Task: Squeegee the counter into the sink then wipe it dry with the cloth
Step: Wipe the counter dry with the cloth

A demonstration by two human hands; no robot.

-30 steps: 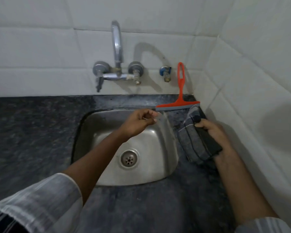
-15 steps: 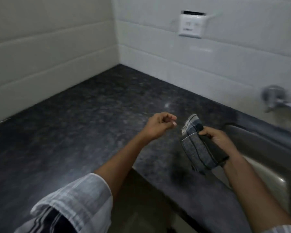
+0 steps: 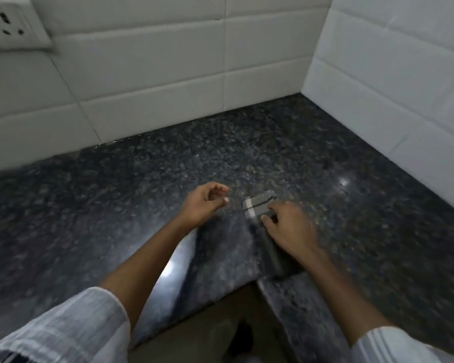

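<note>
The grey checked cloth (image 3: 257,204) lies on the dark speckled granite counter (image 3: 142,205), near the inner corner of its front edge. My right hand (image 3: 291,229) rests palm down on the cloth and presses it to the stone; most of the cloth is hidden under the hand, which is blurred by motion. My left hand (image 3: 203,203) hovers just left of the cloth with loosely curled fingers and holds nothing. Neither the sink nor the squeegee is in view.
White tiled walls (image 3: 152,74) meet in a corner at the back right. A wall socket (image 3: 8,24) sits at the top left. The counter's front edge forms an inside corner (image 3: 254,280), with floor below it.
The view swung left, away from the sink and the red squeegee, to the corner counter. My right hand carried the cloth along and set it down on the counter.
</note>
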